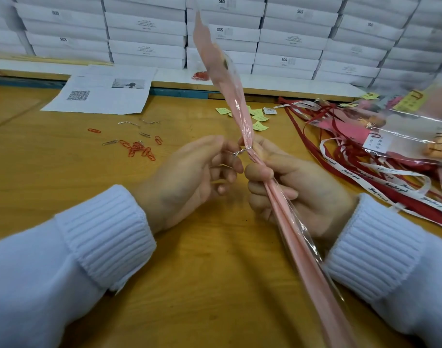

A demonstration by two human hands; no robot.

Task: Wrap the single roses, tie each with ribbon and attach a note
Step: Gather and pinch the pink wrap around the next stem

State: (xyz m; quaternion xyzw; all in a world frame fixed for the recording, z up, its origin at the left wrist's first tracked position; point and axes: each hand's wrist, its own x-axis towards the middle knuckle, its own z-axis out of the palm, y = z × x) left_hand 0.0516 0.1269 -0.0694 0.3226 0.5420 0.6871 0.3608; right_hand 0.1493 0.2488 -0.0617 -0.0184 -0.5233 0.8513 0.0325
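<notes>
A long wrapped rose in pink paper and clear film stands tilted over the wooden table, running from the top middle down to the bottom right. My right hand grips it at its narrow waist. A silver wire tie is wound round that waist, with its twisted end sticking out to the left. My left hand pinches that wire end with curled fingers. Red and white ribbons lie on the right. Small yellow-green notes lie behind the wrap.
Red and silver paper clips and loose wire ties are scattered at the left. A printed sheet lies at the back left. Finished wrapped roses are piled at the right. Stacked white boxes line the back.
</notes>
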